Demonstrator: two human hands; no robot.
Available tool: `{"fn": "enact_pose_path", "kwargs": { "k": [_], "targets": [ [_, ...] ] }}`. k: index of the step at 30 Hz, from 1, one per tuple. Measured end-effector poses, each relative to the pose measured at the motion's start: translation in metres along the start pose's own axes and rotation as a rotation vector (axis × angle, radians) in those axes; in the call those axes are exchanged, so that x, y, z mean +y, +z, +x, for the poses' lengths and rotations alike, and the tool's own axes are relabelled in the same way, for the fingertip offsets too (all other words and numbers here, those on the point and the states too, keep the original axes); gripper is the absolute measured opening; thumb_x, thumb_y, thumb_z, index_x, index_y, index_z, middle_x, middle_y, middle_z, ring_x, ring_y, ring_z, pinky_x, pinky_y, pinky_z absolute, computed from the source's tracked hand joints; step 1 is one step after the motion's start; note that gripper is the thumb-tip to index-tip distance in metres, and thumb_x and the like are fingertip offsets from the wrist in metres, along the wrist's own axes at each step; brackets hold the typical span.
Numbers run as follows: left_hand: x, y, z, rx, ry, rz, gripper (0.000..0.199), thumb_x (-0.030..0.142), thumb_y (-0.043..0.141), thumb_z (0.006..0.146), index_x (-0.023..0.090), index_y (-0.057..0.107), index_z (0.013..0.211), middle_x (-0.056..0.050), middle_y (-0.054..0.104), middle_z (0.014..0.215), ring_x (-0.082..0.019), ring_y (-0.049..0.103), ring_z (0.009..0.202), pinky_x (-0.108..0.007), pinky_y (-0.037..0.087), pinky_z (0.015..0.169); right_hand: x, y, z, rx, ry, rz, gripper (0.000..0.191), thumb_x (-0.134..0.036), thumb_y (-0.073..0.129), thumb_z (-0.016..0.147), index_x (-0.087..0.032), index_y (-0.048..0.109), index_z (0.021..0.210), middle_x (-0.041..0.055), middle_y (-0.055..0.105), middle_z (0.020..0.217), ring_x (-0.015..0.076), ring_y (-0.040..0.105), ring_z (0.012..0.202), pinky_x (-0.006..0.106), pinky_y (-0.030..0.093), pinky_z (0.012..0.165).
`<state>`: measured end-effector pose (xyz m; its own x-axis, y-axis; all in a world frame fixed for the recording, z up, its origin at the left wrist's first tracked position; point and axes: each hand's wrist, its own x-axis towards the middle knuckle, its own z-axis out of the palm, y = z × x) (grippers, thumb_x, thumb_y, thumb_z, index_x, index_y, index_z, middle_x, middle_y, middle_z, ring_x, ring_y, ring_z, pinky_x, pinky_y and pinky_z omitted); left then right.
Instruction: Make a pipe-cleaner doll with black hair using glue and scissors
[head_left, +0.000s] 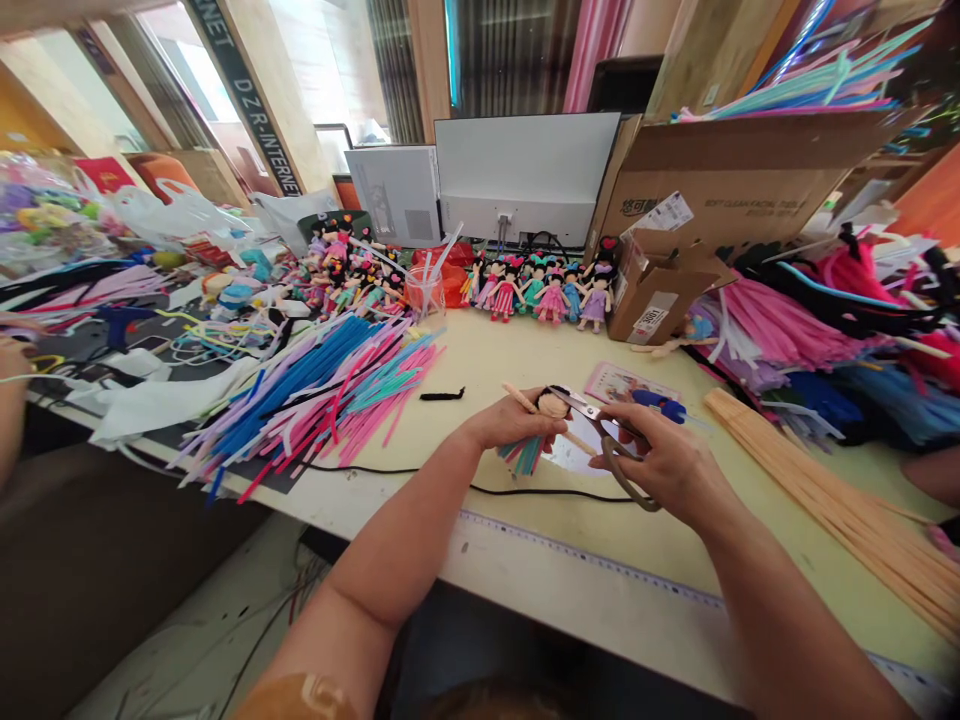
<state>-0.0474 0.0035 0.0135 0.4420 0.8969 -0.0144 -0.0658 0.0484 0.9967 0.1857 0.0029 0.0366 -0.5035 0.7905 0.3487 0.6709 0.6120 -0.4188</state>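
Note:
Near the middle of the table, my left hand [517, 420] holds a small pipe-cleaner doll [553, 404] with a beige head, black hair, beige arms and a striped teal and pink lower part. My right hand [664, 455] has its fingers in the handles of a pair of scissors [616, 455]. The scissor blades reach left to the black hair at the top of the doll's head. Whether they are closed on a strand is too small to tell. A short black pipe cleaner [442, 396] lies to the left of my left hand.
Coloured pipe cleaners [322, 390] spread at the left, beige ones [817, 490] at the right. Finished dolls [551, 290] stand behind, before a monitor [525, 170] and cardboard boxes [652, 280]. A black cable [525, 491] crosses near the front. Another person's hand [11, 370] shows far left.

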Motion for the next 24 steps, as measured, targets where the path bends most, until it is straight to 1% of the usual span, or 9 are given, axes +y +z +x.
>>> {"fn": "enact_pose_path", "kwargs": {
  "k": [6, 9, 12, 16, 20, 24],
  "targets": [
    [-0.0005, -0.0032, -0.0009, -0.011, -0.013, 0.051, 0.036, 0.036, 0.073, 0.07, 0.014, 0.056, 0.093, 0.001, 0.059, 0.072, -0.011, 0.059, 0.06, -0.029, 0.051, 0.06, 0.0012, -0.0002, 0.0009, 0.019, 0.042, 0.01, 0.037, -0.041, 0.075, 0.071, -0.026, 0.067, 0.103, -0.0028, 0.061, 0.066, 0.0126, 0.054, 0.057, 0.025, 0.042, 0.054],
    [-0.0007, -0.0043, -0.001, -0.012, -0.025, 0.068, 0.037, 0.036, 0.073, 0.07, 0.014, 0.056, 0.093, 0.001, 0.059, 0.073, -0.011, 0.059, 0.061, -0.029, 0.051, 0.06, 0.0036, -0.0013, 0.0009, -0.02, 0.053, -0.005, 0.039, -0.043, 0.075, 0.07, -0.027, 0.066, 0.104, -0.002, 0.063, 0.07, 0.0134, 0.056, 0.059, 0.025, 0.043, 0.054],
    [-0.002, -0.005, -0.0005, -0.01, -0.036, 0.09, 0.038, 0.038, 0.073, 0.07, 0.014, 0.056, 0.095, 0.001, 0.059, 0.074, -0.011, 0.059, 0.061, -0.028, 0.051, 0.06, 0.0055, -0.0022, 0.0012, -0.05, 0.019, -0.031, 0.043, -0.046, 0.074, 0.069, -0.026, 0.065, 0.106, 0.0007, 0.065, 0.081, 0.0163, 0.059, 0.067, 0.027, 0.044, 0.057],
    [-0.0039, -0.0051, 0.0006, -0.01, -0.046, 0.114, 0.036, 0.036, 0.072, 0.071, 0.015, 0.055, 0.095, 0.001, 0.059, 0.075, -0.01, 0.059, 0.061, -0.028, 0.051, 0.06, 0.0048, -0.003, 0.0016, -0.075, 0.017, -0.053, 0.044, -0.045, 0.074, 0.069, -0.026, 0.063, 0.106, 0.002, 0.064, 0.085, 0.0197, 0.061, 0.076, 0.03, 0.046, 0.063],
    [-0.0044, -0.0047, 0.0009, -0.018, -0.043, 0.124, 0.036, 0.034, 0.072, 0.071, 0.015, 0.054, 0.095, 0.001, 0.059, 0.075, -0.01, 0.059, 0.062, -0.027, 0.051, 0.06, 0.0031, -0.0034, 0.0014, -0.098, 0.027, -0.044, 0.045, -0.045, 0.074, 0.069, -0.026, 0.063, 0.108, 0.0019, 0.064, 0.085, 0.0197, 0.06, 0.076, 0.03, 0.045, 0.062],
    [-0.0024, -0.004, -0.0004, -0.019, -0.056, 0.16, 0.036, 0.035, 0.071, 0.072, 0.015, 0.054, 0.097, 0.001, 0.06, 0.075, -0.01, 0.059, 0.063, -0.028, 0.051, 0.061, 0.0017, -0.0033, 0.001, -0.095, 0.045, -0.017, 0.045, -0.046, 0.074, 0.07, -0.026, 0.063, 0.109, 0.0005, 0.063, 0.08, 0.017, 0.057, 0.069, 0.029, 0.043, 0.058]
  ]
}}
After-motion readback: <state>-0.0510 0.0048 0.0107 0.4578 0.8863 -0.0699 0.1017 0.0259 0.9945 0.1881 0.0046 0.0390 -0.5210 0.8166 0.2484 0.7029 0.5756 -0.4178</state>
